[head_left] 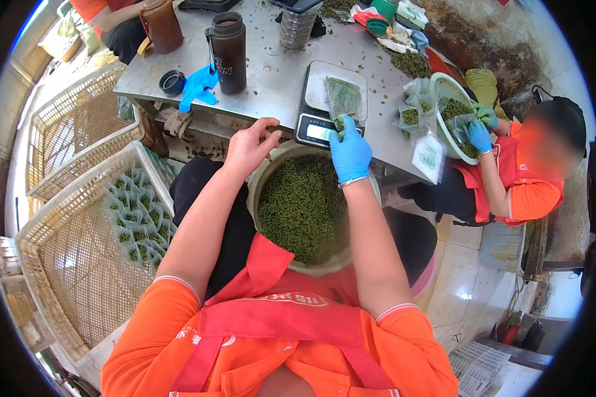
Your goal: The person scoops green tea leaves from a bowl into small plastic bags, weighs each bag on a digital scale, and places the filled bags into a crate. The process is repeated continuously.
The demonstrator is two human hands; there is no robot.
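Observation:
On the scale (316,74) at the table's front edge lies a clear plastic bag (343,96) of small green berries, like green peppercorns. My right hand (351,153), in a blue glove, is closed on the bag's near end beside the lit display. My bare left hand (250,147) hovers by the table edge left of the display, its fingers curled in; whatever they may hold is hidden. Below both hands, between my knees, stands a round tub (253,192) heaped with loose green berries (299,208).
A dark bottle (229,56), black lid (172,82) and blue glove (198,87) sit on the metal table (271,99). Filled bags (136,218) stand in a crate (79,264) at left. At right, a co-worker (510,165) handles a bag over a basin (444,129).

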